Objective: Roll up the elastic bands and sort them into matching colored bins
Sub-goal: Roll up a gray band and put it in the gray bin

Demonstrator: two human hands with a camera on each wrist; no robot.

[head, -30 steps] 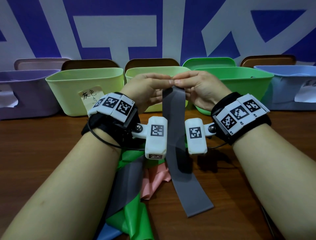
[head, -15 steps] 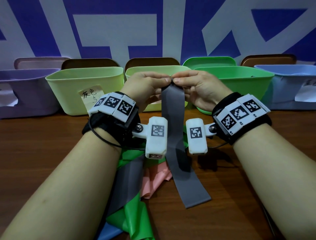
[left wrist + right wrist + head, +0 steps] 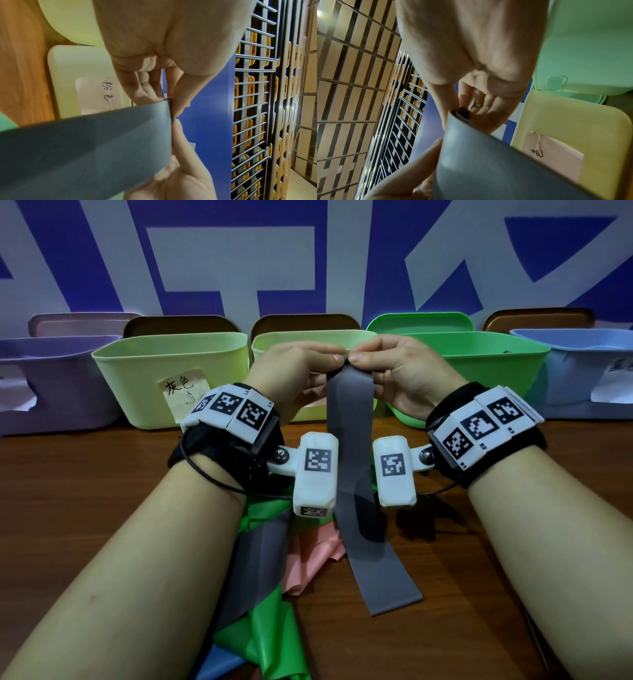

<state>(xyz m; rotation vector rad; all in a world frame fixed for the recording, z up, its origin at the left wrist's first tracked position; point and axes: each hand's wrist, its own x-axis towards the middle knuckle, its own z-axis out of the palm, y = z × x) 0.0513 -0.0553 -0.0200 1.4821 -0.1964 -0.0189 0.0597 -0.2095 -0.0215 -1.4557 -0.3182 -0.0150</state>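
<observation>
Shorter now, grey band (image 3: 356, 474) hangs pinched between both raised hands.

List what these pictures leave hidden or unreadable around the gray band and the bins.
- Bin contents: head view shows only the outer walls, as with the yellow-green bin.
- Label on the blue bin: cut off by the frame edge, head view.
- Pile of bands: left forearm covers part of it.
- Gray band top edge: left hand and right hand pinch over it; how far it is rolled is unclear.
</observation>
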